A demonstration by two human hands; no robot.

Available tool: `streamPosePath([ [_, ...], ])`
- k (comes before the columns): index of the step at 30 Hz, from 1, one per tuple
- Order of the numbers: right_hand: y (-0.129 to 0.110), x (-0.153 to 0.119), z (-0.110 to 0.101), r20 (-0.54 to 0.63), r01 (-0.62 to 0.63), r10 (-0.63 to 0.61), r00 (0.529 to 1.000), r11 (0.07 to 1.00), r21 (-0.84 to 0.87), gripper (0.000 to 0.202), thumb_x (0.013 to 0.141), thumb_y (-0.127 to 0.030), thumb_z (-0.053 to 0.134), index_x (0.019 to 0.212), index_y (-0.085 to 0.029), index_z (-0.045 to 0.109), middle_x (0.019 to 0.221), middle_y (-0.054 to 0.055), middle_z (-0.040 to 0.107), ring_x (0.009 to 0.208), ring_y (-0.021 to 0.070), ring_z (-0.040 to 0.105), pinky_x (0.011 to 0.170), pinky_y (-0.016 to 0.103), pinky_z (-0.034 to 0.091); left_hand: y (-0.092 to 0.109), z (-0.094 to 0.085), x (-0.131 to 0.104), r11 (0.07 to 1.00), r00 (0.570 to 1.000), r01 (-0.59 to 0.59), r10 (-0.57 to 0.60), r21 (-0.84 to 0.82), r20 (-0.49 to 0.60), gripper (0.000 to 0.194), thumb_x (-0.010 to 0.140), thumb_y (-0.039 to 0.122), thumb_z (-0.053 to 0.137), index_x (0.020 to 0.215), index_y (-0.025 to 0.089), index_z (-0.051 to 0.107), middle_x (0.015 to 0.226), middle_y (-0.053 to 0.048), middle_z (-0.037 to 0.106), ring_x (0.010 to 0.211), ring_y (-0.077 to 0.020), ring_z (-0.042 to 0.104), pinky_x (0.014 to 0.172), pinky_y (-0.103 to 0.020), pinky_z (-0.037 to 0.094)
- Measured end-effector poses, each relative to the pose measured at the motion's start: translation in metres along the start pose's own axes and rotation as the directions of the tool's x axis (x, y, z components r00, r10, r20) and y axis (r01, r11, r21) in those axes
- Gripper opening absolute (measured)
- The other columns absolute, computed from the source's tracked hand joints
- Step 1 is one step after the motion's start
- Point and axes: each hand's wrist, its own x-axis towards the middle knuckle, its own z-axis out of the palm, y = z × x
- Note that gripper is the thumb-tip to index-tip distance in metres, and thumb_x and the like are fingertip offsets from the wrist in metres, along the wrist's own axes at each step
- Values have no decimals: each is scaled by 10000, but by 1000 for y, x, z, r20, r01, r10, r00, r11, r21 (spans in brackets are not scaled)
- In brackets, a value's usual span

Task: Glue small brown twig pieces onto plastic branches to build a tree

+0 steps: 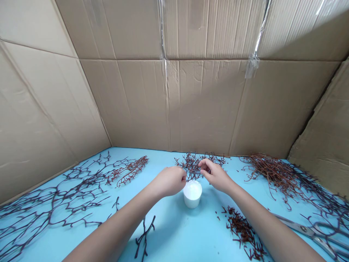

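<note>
A small white cup (192, 198) with white material at its top stands upright on the light blue table (174, 225). Just left of its rim is my left hand (172, 181), its fingers curled closed; what they hold, if anything, is hidden. My right hand (215, 175) is above and right of the cup, thumb and fingers apart, with nothing visible between them. Behind the cup, dark reddish branching twigs (191, 163) lie in a pile, partly covered by my right hand.
Dark branches (54, 203) spread over the left side, beside reddish sprigs (132, 171). A twig (145, 236) lies near the front. Short cut pieces (241, 227), scissors (305, 229) and a reddish-brown heap (275, 174) are at right. Cardboard walls (201, 102) enclose the table.
</note>
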Motion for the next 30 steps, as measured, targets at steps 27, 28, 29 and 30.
streamPosePath([
  [27, -11, -2, -1, -30, 15, -15, 999, 1000, 6, 148, 784, -154, 443, 913, -217, 476, 727, -14, 544, 614, 121, 476, 564, 240, 367, 3, -4, -2, 1000, 1000, 16, -16, -15, 9, 217, 719, 193, 404, 655, 197, 612, 714, -47, 635, 624, -172, 560, 502, -234, 325],
  [28, -11, -1, -1, -31, 13, -13, 999, 1000, 6, 148, 784, -154, 442, 913, -216, 476, 724, -13, 544, 612, 122, 477, 562, 241, 367, 3, -5, -3, 1000, 1000, 16, -16, -15, 10, 216, 721, 196, 406, 654, 197, 612, 712, -47, 636, 627, -174, 563, 501, -234, 326],
  [29, -11, -1, -1, -31, 12, -11, 999, 1000, 7, 147, 783, -154, 443, 913, -216, 477, 720, -13, 543, 609, 122, 477, 559, 241, 366, 3, -5, -3, 1000, 1000, 17, -17, -15, 11, 215, 722, 199, 408, 652, 196, 611, 709, -46, 637, 626, -175, 565, 499, -235, 325],
  [30, -11, -1, -1, -31, 10, -10, 999, 1000, 7, 147, 783, -154, 445, 912, -215, 478, 719, -13, 543, 608, 122, 477, 558, 241, 366, 3, -5, -3, 1000, 1000, 19, -19, -15, 11, 214, 723, 200, 409, 648, 194, 610, 704, -46, 637, 621, -175, 565, 496, -235, 323],
])
